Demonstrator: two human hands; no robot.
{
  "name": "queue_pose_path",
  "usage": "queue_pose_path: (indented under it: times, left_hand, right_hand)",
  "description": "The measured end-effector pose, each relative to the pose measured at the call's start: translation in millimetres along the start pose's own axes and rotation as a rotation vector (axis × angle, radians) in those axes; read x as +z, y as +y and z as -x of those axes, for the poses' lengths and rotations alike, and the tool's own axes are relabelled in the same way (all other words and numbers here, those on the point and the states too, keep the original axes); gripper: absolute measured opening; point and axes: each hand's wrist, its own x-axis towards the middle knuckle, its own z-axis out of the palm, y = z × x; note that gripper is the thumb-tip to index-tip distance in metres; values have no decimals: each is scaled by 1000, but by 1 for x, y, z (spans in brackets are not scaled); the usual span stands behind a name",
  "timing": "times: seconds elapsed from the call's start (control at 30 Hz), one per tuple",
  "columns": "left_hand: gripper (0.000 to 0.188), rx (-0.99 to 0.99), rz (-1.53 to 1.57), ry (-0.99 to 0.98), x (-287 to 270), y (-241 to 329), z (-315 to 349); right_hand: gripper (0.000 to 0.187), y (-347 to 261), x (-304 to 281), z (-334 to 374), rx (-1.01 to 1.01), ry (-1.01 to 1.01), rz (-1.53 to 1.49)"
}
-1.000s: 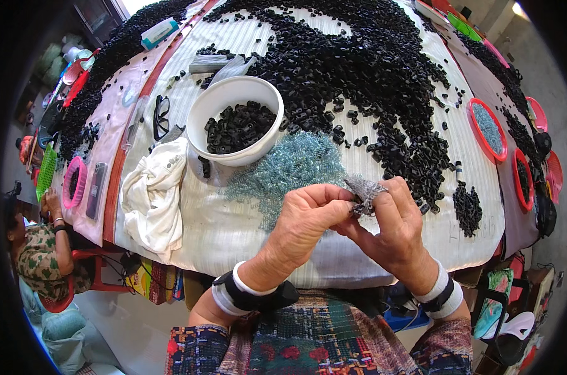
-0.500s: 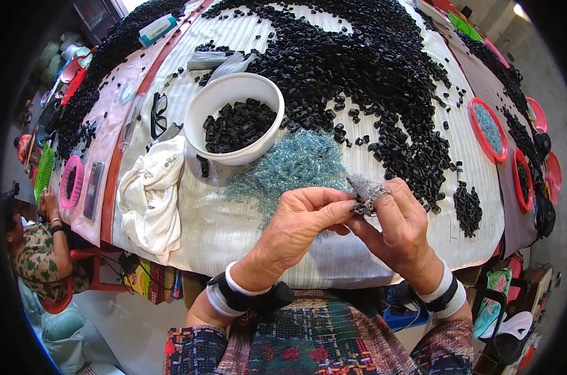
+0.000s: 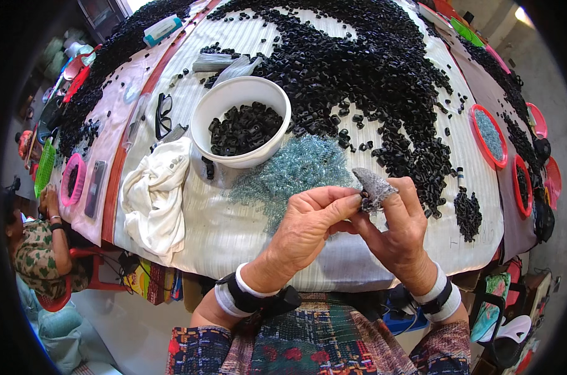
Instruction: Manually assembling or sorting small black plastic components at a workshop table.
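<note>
Over the near part of the table, my left hand pinches a small black piece between thumb and index finger. My right hand meets it there, its fingers closed round the same spot. A grey knitted cloth cover sits over fingertips of the right hand. Just beyond my hands spreads a heap of small, shiny blue-silver coiled bits. Behind and left of that heap stands a white bowl, partly filled with small black plastic parts. My fingers partly hide the pinched piece.
A large spread of black parts covers the far table. To the left lie a crumpled white cloth and black eyeglasses. Red-rimmed baskets stand right. Another person sits at far left.
Both hands stay together at the black piece, with only slight finger movement. The grey cover has tilted more upright. The whole view has shifted slightly.
</note>
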Motion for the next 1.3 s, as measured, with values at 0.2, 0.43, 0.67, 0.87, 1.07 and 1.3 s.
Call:
queue_pose_path:
  times: [0.2,0.43,0.67,0.87,1.07,1.3]
  left_hand:
    - [19,37,-21,56,2,-2,2]
    - [18,36,-35,81,-4,-3,1]
    - [17,0,-37,79,0,2,-3]
    - [19,-54,-170,-7,3,13,2]
    - [21,-41,-207,103,6,26,11]
    - [16,254,-38,365,-43,88,-10]
  right_hand:
    - [38,4,1,0,-85,-4,32]
    - [35,6,7,3,-128,-57,32]
    - [34,7,2,-6,-102,-18,37]
    - [27,4,-5,-6,-216,-68,73]
    - [39,-2,-8,-19,-148,-144,-11]
    - [24,13,-30,-30,129,-49,-62]
